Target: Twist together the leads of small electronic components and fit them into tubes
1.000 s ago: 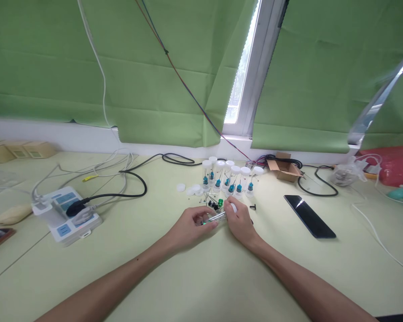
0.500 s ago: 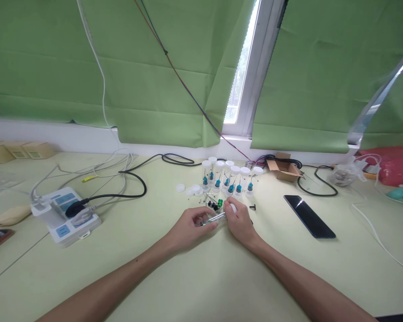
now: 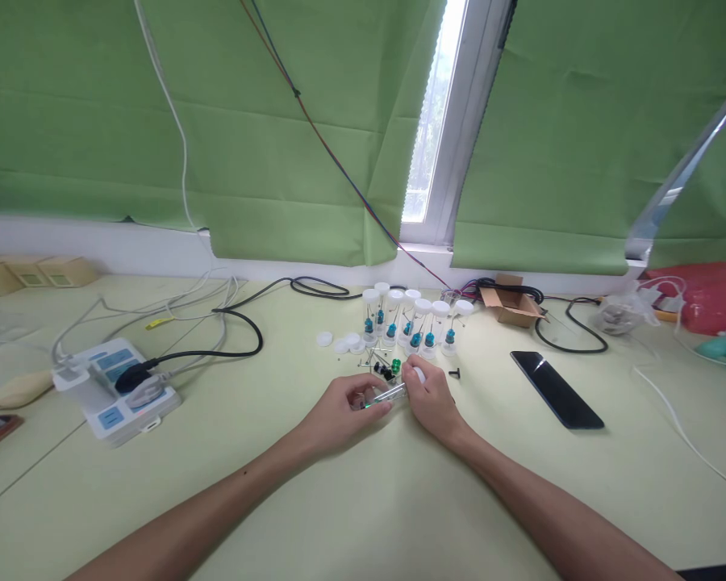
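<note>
Hands meet low on the pale green bench (image 3: 363, 500) in the head view: the left hand (image 3: 344, 411) pinches one end of a clear vial (image 3: 387, 394) lying nearly flat, and the right hand (image 3: 429, 395) is closed on its other end, where a white cap (image 3: 419, 374) shows at the fingertips; something green sits inside the vial, too small to name. Just beyond the fingers lies a scatter of small pins and dark parts (image 3: 380, 367) with one green piece (image 3: 396, 365) among them, and a single black bit (image 3: 455, 373) lies apart to the right. Behind these stand seven upright capped vials (image 3: 415, 327), each with a blue-green piece inside, close together in a slanting cluster. Three or so loose white caps (image 3: 342, 343) lie to their left. A black phone (image 3: 557, 389) lies flat well to the right, and an open cardboard box (image 3: 511, 305) sits near the window wall. On the left, a white power strip (image 3: 118, 387) carries a black plug, its black cable (image 3: 242, 327) curving across the bench toward the vials. Green blinds (image 3: 218, 121) hang behind everything.
</note>
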Demonstrator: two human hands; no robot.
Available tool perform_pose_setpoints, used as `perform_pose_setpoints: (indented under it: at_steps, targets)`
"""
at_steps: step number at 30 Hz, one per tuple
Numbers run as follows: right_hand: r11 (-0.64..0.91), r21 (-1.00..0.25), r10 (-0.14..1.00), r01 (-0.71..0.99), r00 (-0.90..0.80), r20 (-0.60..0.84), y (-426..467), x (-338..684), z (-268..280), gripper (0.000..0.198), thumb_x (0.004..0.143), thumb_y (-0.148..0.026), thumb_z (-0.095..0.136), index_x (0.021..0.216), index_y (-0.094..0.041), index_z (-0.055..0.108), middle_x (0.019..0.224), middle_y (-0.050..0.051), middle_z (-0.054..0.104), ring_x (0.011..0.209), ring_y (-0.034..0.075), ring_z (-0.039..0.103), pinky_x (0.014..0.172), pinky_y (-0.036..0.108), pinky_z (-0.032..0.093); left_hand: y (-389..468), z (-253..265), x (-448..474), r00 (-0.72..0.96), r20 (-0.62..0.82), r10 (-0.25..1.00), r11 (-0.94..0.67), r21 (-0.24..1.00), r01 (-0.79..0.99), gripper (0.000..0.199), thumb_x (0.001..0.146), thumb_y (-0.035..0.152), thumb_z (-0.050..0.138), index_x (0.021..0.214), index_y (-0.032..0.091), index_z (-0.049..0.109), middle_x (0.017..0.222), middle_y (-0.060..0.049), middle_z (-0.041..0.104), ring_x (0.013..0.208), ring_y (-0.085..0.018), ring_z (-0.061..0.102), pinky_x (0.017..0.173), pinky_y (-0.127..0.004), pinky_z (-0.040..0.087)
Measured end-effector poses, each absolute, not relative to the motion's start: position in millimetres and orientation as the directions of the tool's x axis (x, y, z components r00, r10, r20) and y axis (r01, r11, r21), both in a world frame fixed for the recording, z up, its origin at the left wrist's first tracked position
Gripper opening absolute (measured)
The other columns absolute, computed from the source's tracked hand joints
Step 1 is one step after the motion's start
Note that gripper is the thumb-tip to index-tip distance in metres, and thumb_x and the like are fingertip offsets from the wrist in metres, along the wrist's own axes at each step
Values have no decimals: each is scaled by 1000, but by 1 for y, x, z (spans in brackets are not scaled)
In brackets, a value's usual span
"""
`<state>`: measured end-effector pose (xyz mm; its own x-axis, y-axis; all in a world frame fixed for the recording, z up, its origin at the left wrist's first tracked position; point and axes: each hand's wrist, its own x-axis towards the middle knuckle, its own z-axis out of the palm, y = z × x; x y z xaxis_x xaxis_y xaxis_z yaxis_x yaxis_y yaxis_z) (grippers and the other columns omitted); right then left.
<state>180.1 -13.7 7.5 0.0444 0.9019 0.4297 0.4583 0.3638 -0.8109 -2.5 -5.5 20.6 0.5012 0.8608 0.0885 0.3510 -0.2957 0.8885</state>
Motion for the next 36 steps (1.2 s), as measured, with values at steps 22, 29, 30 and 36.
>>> perform_pose_setpoints:
  at_steps: [22,29,30,36]
  targets:
    - [381,-916,922,124,18,386,-16,176,5,42,85,-43,60,118,-23,44,62,-9,41,48,9,36,46,22,34,-6,28,-3,471,103,876,-248,935,255,36,86,47,58,107,19,63,60,6,43,52,-10,39,51,-23,33]
    - [371,-922,928,110,-24,371,-17,172,9,47,85,-42,60,125,-23,44,67,-7,47,47,9,38,42,21,30,-7,30,-1,497,35,867,-98,990,100,38,89,55,51,97,19,60,60,5,45,44,-7,39,42,-21,28]
    - [375,-920,927,113,-26,375,-17,173,9,46,86,-42,60,125,-23,45,67,-7,47,47,9,37,41,21,30,-7,30,-1,494,26,869,-74,994,79,40,89,56,49,98,19,59,61,4,48,43,-7,39,41,-21,27]
    - [386,-896,916,218,20,400,-16,176,9,28,89,-46,53,101,-21,56,58,-7,42,47,11,36,44,23,31,-6,32,-2,477,-48,878,26,998,52,55,89,66,38,114,19,55,64,0,61,33,-5,35,35,-19,21]
